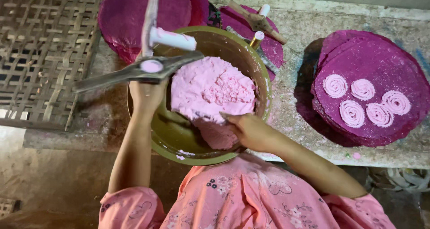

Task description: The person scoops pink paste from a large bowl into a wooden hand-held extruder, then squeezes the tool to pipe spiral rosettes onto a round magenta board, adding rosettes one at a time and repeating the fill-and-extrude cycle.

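Now the right hand (251, 131) presses open fingers into the near side of the pink dough (212, 92) heaped in the bowl (179, 141). Left of the dough, the left hand (148, 94) grips a wooden press (139, 70) over the bowl's left rim.

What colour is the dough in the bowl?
Pale pink dough, in an olive-green bowl; the head view shows it best.

Soft, matt pink dough (210, 92) fills a glossy olive bowl (251, 58) beside rough woven bamboo matting (45, 49).
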